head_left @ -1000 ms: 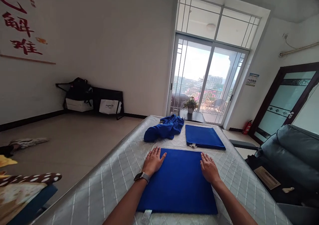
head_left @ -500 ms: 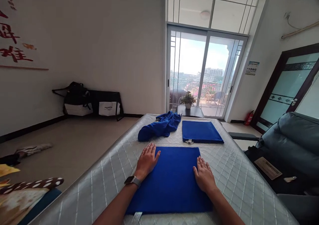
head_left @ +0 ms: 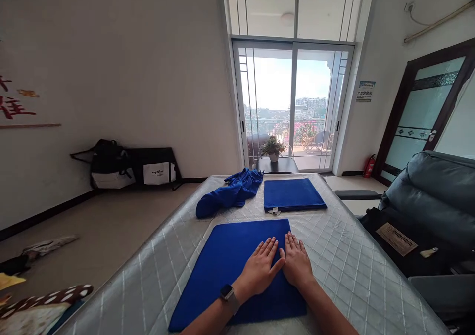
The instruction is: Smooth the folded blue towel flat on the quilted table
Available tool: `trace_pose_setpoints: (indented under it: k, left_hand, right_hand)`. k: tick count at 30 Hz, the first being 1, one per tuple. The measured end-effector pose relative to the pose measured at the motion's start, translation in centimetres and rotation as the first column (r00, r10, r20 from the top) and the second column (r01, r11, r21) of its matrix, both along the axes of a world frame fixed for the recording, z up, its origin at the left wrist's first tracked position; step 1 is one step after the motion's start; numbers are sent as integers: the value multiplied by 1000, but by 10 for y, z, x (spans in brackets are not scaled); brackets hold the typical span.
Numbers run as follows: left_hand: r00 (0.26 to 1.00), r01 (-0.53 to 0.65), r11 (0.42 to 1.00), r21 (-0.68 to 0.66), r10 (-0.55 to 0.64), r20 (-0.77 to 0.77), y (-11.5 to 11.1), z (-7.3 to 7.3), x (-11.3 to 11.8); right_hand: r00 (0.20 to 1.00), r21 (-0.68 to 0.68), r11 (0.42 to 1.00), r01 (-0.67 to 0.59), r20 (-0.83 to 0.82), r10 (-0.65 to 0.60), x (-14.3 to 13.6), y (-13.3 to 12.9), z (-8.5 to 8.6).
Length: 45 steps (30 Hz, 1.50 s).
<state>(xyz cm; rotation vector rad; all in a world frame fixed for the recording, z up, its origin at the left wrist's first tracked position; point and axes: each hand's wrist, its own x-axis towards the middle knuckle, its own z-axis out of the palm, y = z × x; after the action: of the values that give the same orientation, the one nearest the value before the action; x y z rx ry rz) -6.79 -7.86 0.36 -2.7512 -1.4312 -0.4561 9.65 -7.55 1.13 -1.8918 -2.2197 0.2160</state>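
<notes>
A flat blue cloth (head_left: 222, 261) lies on the quilted silver mattress (head_left: 349, 256) in front of me. My left hand (head_left: 261, 268), with a watch on the wrist, rests palm down on its right half, fingers extended. Beside it my right hand (head_left: 296, 261) lies flat along the cloth's right edge, and the two thumbs are close together. Neither hand grips anything. Farther back are a folded blue cloth (head_left: 293, 194) with a white tag, at the right, and a crumpled blue cloth (head_left: 232, 194), at the left.
A potted plant (head_left: 273, 148) stands on a dark chair (head_left: 284, 165) beyond the mattress. On the right is a dark armchair (head_left: 438, 196) holding a brown card (head_left: 396, 238). Bags (head_left: 159, 173) sit by the left wall, and a spotted brown cloth (head_left: 61, 295) is at lower left.
My left hand has moved right, from the cloth's left edge to beside my right hand. The right hand stays near the right edge. The view has shifted slightly.
</notes>
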Motion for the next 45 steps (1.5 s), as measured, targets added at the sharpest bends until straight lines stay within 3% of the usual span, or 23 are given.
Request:
trace_pose_setpoints:
  k: [4,11,14,20,28,32,39,42,45]
  left_hand:
    - [988,-147,989,-26,146,-41,8,-6,-47]
    - [917,-385,923,5,384,-107,-2,-19,-162]
    - [892,-445,895,32,446,-80,-9,-28,-189]
    - [871,-491,871,24,491,-16,-10,-34,-192]
    - [873,-488,873,4,488,17,-13,-27,-188]
    - [864,-502,864,-33,502,24,-14,-24,-186]
    - [876,-482,876,-4,482,20,-12,-30,-188]
    - [864,-504,864,15,504,13,-16,-22,-187]
    - [866,-498,857,130,498,35,-26,-6,-177]
  right_hand:
    - [999,-11,999,31,-19,-31,-2,-1,5]
    - [1000,6,1000,25,4,-25,-2,-2,5]
    - [1000,4,1000,24,11,-24,-2,-1,3]
    - [999,-4,1000,25,37,-25,-1,1,0]
    - [997,2,999,36,71,-36,-4,-5,11]
    - [994,-44,999,27,104,-22,-2,-18,15]
    - [994,-80,997,20,107,-11,-1,-46,5]
    - [994,-73,997,34,104,-26,-3,-48,6]
    - [996,-69,997,34,90,-28,-3,-48,8]
